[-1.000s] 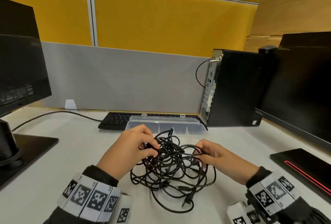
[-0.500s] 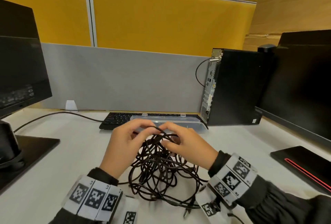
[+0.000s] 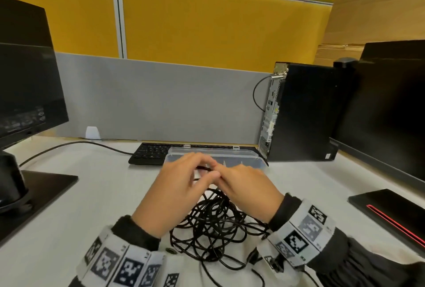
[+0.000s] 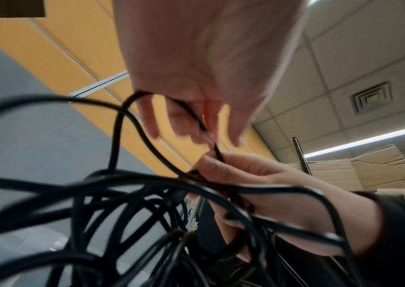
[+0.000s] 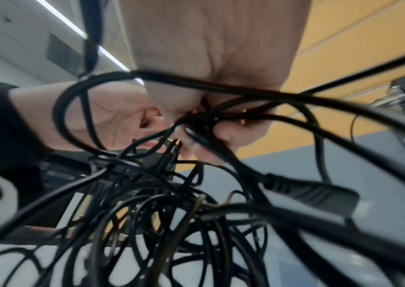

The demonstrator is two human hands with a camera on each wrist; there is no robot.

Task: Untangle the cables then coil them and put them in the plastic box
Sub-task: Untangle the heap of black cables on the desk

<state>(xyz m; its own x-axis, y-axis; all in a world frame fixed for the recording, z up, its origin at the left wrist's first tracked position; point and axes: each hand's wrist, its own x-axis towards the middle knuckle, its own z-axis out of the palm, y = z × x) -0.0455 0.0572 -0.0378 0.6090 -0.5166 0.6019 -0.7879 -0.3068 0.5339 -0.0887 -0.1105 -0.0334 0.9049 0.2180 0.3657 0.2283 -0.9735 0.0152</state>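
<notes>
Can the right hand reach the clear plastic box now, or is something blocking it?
Probably yes. The clear plastic box lies just beyond the right hand with nothing between, but the hand holds the tangled black cables, so it must release them first.

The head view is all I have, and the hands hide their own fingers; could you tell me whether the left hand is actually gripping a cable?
Observer: Yes. In the left wrist view the left hand pinches a thin black strand looped out of the cables.
Operator: Thank you. Does the right hand hold that same strand?
Observer: Its fingers meet that strand just below the left fingertips, and they curl round several other strands too.
Operator: Is any plug free of the tangle?
Observer: The right wrist view shows one black plug lying among the strands, not in either hand.
</notes>
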